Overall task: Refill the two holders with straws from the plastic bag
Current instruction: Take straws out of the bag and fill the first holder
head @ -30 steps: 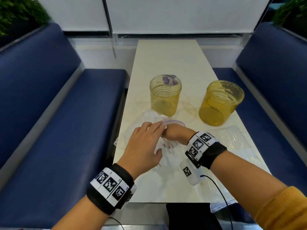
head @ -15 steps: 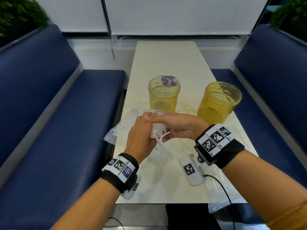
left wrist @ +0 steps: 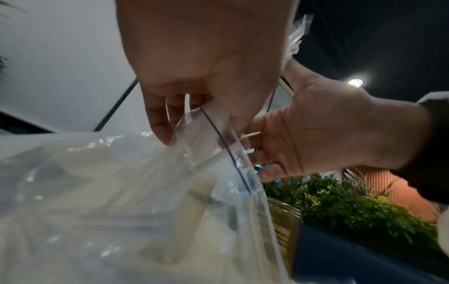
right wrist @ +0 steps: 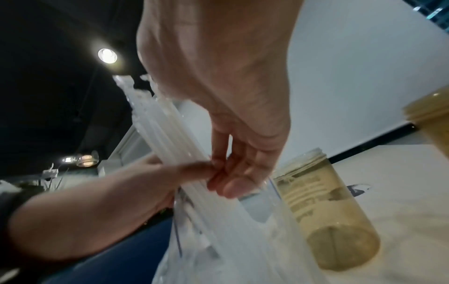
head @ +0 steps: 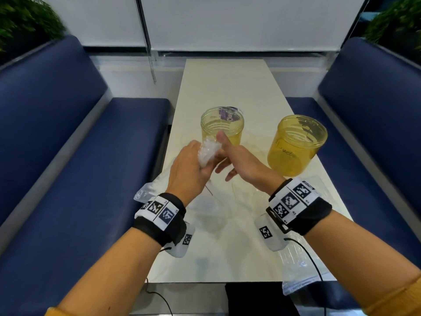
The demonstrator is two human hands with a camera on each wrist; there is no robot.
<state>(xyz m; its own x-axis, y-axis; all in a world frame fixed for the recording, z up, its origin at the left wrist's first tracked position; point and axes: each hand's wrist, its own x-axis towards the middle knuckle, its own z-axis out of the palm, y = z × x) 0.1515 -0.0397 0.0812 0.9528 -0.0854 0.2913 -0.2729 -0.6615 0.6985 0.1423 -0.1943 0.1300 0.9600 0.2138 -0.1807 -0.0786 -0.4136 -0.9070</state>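
My left hand [head: 191, 169] grips a bundle of white straws [head: 209, 151], lifted above the table in front of the left yellow holder [head: 222, 128]. My right hand [head: 239, 160] meets the bundle from the right. Its thumb lies against the straw tops and its fingers curl in below. The clear zip plastic bag [head: 205, 213] hangs under the hands, with the lower part of the straws [right wrist: 165, 134] still inside the bag [right wrist: 218, 240]. The right yellow holder [head: 296, 144] stands apart to the right. Both holders look empty.
The narrow white table [head: 227, 87] runs away from me between two blue benches [head: 79, 167]. More clear plastic [head: 300, 270] lies over the front right corner. A wrist cable [head: 312, 258] trails there.
Both hands have risen from the table with the straw bundle, drawing it up out of the bag. They have moved toward the left holder.
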